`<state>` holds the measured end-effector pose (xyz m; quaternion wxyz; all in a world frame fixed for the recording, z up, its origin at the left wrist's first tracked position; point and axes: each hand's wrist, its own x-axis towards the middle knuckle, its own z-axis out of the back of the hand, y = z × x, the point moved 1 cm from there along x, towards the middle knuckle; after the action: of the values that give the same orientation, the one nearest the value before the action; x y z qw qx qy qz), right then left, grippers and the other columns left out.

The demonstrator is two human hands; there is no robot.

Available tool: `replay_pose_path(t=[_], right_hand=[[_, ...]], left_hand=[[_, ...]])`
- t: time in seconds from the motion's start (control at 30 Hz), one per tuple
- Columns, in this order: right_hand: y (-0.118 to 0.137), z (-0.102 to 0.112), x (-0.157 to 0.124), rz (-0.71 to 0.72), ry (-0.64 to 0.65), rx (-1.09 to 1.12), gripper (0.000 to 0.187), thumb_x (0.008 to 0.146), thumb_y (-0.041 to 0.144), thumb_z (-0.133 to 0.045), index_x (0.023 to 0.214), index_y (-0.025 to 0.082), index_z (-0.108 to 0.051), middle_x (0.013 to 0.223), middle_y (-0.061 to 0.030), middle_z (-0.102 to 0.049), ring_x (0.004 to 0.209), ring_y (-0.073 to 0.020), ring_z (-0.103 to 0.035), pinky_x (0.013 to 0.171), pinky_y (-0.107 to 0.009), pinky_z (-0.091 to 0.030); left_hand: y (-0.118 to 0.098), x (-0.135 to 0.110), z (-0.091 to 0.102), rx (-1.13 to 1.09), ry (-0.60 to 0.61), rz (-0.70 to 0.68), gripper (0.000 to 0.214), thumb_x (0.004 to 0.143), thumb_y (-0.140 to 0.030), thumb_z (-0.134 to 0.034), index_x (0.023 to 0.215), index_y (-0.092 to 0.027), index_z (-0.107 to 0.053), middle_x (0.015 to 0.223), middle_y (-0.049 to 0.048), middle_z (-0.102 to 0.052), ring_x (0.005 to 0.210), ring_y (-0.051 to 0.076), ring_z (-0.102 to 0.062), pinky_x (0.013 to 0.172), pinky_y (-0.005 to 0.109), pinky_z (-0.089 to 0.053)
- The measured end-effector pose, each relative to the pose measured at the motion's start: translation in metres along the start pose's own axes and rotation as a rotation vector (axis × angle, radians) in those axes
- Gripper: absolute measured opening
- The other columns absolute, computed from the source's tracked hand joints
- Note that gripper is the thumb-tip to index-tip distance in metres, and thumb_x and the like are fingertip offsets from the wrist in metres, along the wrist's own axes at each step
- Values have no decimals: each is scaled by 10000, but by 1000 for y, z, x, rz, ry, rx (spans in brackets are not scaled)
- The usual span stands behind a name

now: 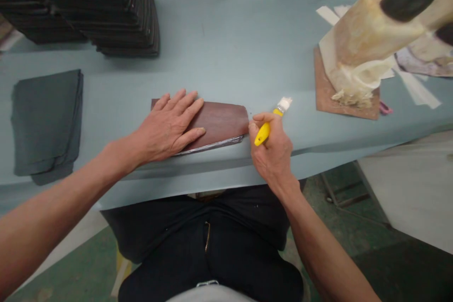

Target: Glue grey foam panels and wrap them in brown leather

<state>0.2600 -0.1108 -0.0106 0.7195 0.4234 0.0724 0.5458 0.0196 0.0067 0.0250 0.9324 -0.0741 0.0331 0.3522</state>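
A thin stack of brown leather-like pieces (224,120) lies near the front edge of the table, its layered lower edge showing. My left hand (173,125) rests flat on the stack's left part, fingers spread. At the right end of the stack, my right hand (272,151) is closed around a brush with a yellow handle (262,134). The brush's bristle end (284,104) points up and away, pale at the tip, off the table's pieces. Thumb and index finger of the right hand come close to the stack's right end; whether they touch it I cannot tell.
Tall piles of dark sheets (141,19) stand at the back left, with a smaller dark green stack (46,122) at the left. A glue-crusted pale container (368,33) sits on a brown board (325,99) at the right, near paper strips (417,87). Blue-green sheeting (230,47) covers the table.
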Motion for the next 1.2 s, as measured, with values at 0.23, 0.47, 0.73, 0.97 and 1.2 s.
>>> replay_pose_path(t=[0.23, 0.47, 0.73, 0.97, 1.2], right_hand=[[0, -3, 2, -26, -12, -15, 276, 1030, 464, -524, 1143, 251, -659, 878, -22, -750, 733, -215, -675, 705, -338, -458], [-2, -5, 5, -22, -23, -9, 250, 1033, 437, -518, 1152, 265, -655, 913, -19, -761, 739, -213, -683, 702, -335, -464], [-6, -6, 5, 16, -32, -8, 253, 1053, 428, -502, 1159, 256, -654, 892, -15, -751, 694, -202, -667, 669, -326, -446], [-9, -7, 6, 14, -37, 23, 260, 1072, 449, -493, 1180, 259, -632, 903, -13, -756, 728, -204, -698, 681, -321, -476], [-6, -4, 8, 57, -35, 51, 232, 1086, 410, -479, 1157, 257, -640, 955, -9, -796, 734, -191, -713, 699, -320, -476]], left_hand=[[-28, 33, -5, -6, -73, -19, 702, 1132, -538, -307, 1687, -107, -294, 1778, 218, -297, 1670, 409, -240, 1349, 615, -190], [-36, 36, -5, 45, -54, -23, 694, 1133, -517, -310, 1677, -86, -320, 1768, 232, -313, 1659, 431, -259, 1328, 652, -222], [-69, 57, -1, 40, -3, 0, 669, 1139, -450, -334, 1685, -65, -306, 1776, 238, -286, 1655, 464, -248, 1314, 668, -256], [-70, 54, -3, 18, -35, -56, 717, 1127, -551, -357, 1678, -93, -343, 1778, 242, -281, 1647, 486, -258, 1310, 695, -245], [-86, 41, -11, 27, -112, -148, 870, 1067, -631, -490, 1662, -16, -333, 1751, 292, -308, 1642, 470, -287, 1328, 646, -257]])
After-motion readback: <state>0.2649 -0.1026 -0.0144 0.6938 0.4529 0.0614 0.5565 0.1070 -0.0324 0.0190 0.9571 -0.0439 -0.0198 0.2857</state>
